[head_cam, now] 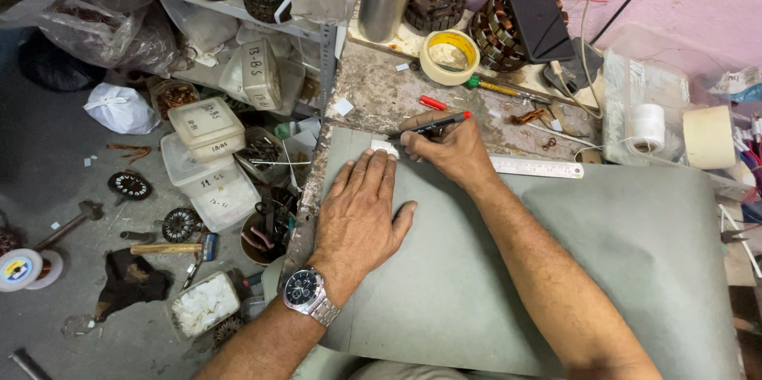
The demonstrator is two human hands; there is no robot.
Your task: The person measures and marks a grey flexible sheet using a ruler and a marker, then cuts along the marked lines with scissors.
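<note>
Four right fingers [429,136] pinch a marker [432,124].

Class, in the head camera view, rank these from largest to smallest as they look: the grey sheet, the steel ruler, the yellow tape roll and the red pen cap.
1. Grey sheet
2. Steel ruler
3. Yellow tape roll
4. Red pen cap

The tape roll lies farther from the camera, so it may look smaller than it is.

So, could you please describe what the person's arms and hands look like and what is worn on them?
Both forearms are bare, with no sleeves or gloves in view. The left hand has a silver metal wristwatch with a dark round dial and link bracelet at its wrist. The right hand wears nothing visible.
</note>
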